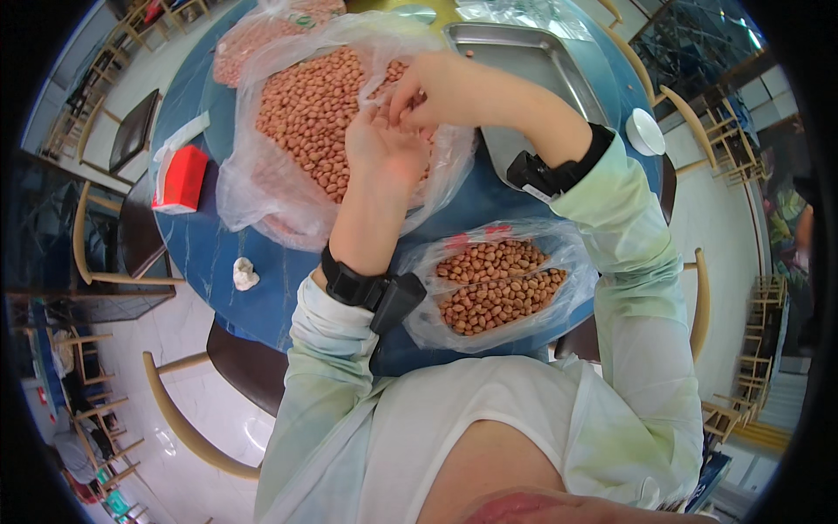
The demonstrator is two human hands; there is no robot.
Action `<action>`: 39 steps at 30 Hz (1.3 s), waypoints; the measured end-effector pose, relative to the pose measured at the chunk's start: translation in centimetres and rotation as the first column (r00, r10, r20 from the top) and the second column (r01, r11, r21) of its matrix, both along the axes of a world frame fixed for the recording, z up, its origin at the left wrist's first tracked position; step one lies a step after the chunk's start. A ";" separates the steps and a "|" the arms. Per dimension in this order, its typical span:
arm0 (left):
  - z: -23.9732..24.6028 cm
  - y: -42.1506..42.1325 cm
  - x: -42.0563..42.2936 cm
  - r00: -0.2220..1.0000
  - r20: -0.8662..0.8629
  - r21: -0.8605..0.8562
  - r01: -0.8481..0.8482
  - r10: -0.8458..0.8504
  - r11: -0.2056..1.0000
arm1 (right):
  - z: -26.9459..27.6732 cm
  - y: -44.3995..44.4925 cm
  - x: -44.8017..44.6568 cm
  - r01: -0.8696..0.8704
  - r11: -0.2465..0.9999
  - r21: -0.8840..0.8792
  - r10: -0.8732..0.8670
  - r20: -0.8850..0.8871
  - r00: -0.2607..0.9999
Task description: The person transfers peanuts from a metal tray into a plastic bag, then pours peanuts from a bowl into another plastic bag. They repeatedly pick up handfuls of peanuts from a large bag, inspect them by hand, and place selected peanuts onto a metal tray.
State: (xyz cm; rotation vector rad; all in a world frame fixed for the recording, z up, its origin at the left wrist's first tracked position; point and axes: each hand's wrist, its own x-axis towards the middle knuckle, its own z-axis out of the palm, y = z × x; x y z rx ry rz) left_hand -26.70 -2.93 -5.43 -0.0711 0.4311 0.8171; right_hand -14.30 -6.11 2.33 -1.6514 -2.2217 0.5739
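Note:
A large clear plastic bag (262, 203) of shelled, red-skinned peanuts (314, 111) lies open on the round blue table. Over its right part, my left hand (386, 144) is turned palm up with its fingers curled; whether peanuts lie in the palm is hard to tell. My right hand (419, 95) bends down over the left one, fingertips near its fingers, with something small and dark between them. Closer to my body rests a smaller clear bag (582, 262) with peanuts (497, 288) inside.
A metal tray (524, 39) holding a stray peanut stands at the back right, near a white bowl (645, 132). On the left are a red tissue pack (183, 180) and a crumpled white tissue (245, 274). Another bag of peanuts (239, 49) sits behind. Chairs surround the table.

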 end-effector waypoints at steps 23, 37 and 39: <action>1.0 -7.8 2.4 0.786 0.394 0.160 0.452 -0.477 0.877 | 0.3 -14.4 5.3 0.185 0.955 0.231 -0.067 -0.438 0.896; 1.0 -7.9 3.4 0.951 0.080 -0.132 0.307 -0.298 0.943 | -1.7 -15.5 6.8 0.412 0.894 0.175 -0.262 -0.541 0.799; 0.6 -7.2 4.1 0.962 0.049 -0.144 0.273 -0.269 0.951 | -2.2 -16.5 8.3 0.446 0.894 0.047 -0.333 -0.595 0.732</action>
